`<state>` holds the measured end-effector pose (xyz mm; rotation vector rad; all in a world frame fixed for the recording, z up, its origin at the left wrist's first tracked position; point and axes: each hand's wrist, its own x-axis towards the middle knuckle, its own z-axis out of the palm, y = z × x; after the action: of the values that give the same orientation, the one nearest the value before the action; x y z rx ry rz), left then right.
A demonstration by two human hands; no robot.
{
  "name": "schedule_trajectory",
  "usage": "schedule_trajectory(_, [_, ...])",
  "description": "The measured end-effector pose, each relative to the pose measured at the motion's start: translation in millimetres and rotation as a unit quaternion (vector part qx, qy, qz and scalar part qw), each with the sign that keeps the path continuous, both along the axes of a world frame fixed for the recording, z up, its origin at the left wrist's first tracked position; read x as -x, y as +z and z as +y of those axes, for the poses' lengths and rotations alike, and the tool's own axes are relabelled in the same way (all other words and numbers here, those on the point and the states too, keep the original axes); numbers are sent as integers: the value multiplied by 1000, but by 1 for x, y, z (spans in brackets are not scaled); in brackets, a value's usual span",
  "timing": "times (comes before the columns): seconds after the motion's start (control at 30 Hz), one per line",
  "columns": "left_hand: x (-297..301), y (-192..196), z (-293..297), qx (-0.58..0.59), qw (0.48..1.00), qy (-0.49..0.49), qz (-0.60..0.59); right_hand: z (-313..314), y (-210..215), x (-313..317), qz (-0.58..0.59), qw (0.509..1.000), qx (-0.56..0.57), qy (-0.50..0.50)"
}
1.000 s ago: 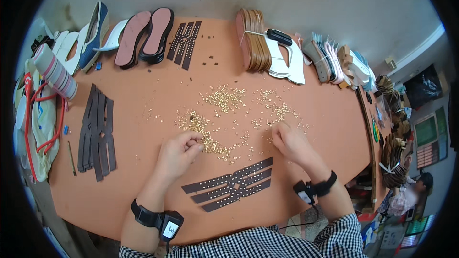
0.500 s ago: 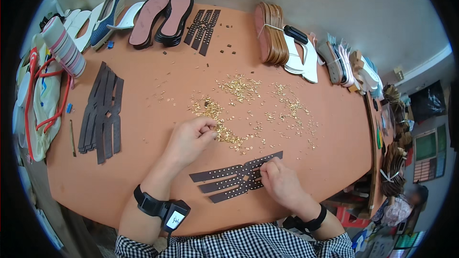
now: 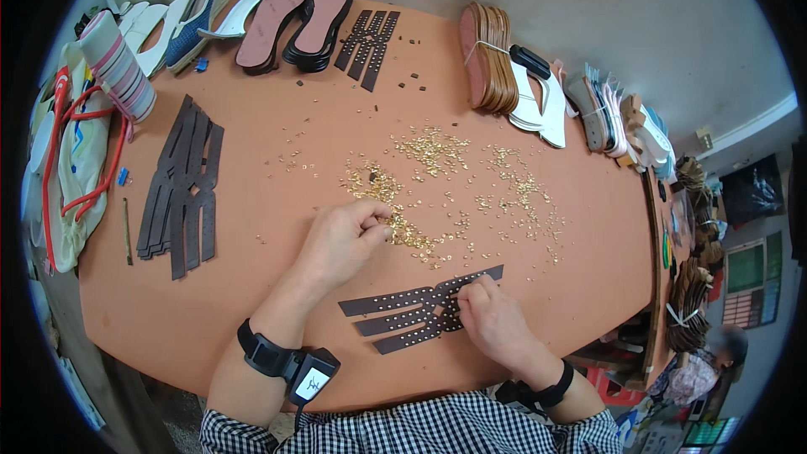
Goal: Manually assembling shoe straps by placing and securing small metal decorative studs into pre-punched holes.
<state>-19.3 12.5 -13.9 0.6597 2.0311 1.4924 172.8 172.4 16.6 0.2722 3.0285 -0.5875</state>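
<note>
Table (image 3: 252, 311): big and orange-brown. Everything lies on it.
Bag (image 3: 63, 168): white with red straps, at the far left edge of the table.
Striped roll (image 3: 118, 67): just above the bag, at the table's left corner.
Dark strap pile (image 3: 181, 189): flat on the table, right of the bag, well apart from the hands.
Shoes (image 3: 202, 0): a blue one and white ones at the table's back left edge.
Pink soles (image 3: 294, 21): two of them, right of the shoes, at the back edge.
Small strap pile (image 3: 367, 40): just right of the pink soles.
Left hand (image 3: 340, 240): fingers pinched together at the edge of the gold bits. It is too small to tell if a bit is held.
Gold bits (image 3: 437, 189): many tiny shiny pieces spread over the middle of the table.
Studded strap (image 3: 420, 309): dark, with rows of dots, flat near the front edge of the table, between the two hands.
Right hand (image 3: 492, 319): fingers curled down and pressing on the right part of the studded strap.
Brown sole stack (image 3: 487, 59): standing on edge at the back of the table.
White soles (image 3: 538, 101): just right of the brown stack.
</note>
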Motion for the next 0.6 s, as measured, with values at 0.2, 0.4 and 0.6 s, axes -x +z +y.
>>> schedule_trajectory(0.2, [0,-3,-1,1,1000,1,12,1,-4,-1,-21,1000,9,8])
schedule_trajectory(0.4, [-1,1,-1,8,1000,2,8,4,3,5,-33,999,40,9])
schedule_trajectory(0.6, [-1,-1,-1,7,1000,2,-6,10,4,9,-52,994,96,-18])
